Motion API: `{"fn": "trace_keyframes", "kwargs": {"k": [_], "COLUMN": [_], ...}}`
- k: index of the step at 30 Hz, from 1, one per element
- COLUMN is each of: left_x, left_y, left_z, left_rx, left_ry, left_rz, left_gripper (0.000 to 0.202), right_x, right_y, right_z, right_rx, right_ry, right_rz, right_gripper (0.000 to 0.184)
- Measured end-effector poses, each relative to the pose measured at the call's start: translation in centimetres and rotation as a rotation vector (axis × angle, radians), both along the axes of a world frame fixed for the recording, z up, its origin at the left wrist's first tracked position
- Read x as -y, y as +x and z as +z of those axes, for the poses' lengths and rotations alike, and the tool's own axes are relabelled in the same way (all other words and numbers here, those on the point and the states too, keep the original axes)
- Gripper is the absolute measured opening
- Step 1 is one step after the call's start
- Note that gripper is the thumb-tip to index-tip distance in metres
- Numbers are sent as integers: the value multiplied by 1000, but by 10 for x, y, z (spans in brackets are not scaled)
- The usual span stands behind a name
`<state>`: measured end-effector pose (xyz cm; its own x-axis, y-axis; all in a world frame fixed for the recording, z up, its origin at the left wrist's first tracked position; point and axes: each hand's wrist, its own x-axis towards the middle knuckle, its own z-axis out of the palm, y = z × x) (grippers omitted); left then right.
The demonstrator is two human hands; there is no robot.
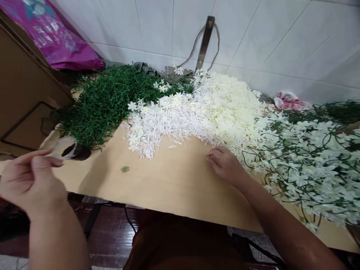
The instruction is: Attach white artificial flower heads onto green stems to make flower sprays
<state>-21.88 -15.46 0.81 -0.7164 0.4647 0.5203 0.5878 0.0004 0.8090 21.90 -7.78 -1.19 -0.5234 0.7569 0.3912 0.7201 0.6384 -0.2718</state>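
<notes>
Handling clear plastic (58,147) seems your step, left fingers (42,163) pinching it by the dark cup (84,153), right fingers (216,156) curled by the white flowers (233,116), their hold unclear, so the next move calls for a light, steady pinch.

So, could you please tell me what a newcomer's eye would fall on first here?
Probably the big heap of white and pale-yellow flower pieces toward the back of the brown tabletop, with the right hand at its near edge. Next might come the tangle of green stems to its left, then the bright magenta bag at the upper left.
</notes>
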Motion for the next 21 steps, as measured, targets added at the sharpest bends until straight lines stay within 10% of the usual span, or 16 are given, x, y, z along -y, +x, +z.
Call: {"fn": "trace_keyframes", "kwargs": {"k": [5,8,16,21], "left_x": [-46,-83,-126,-125], "left_y": [99,155,230,230], "left_z": [44,44,-25,-30], "left_rx": [-130,-235,-517,-653], "left_ry": [-100,-252,-558,-581], "left_rz": [-775,-1095,-1279,-1317], "left_gripper": [20,32,32,39], "right_x": [-28,-51,-119,-154], "right_y": [-24,-49,-104,-162], "right_z": [27,46,89,95], "right_rx": [-49,-62,-10,81], "right_ry": [-139,-205,-347,-309], "right_rz": [-47,-86,-134,-75], "right_gripper": [10,11,20,28]}}
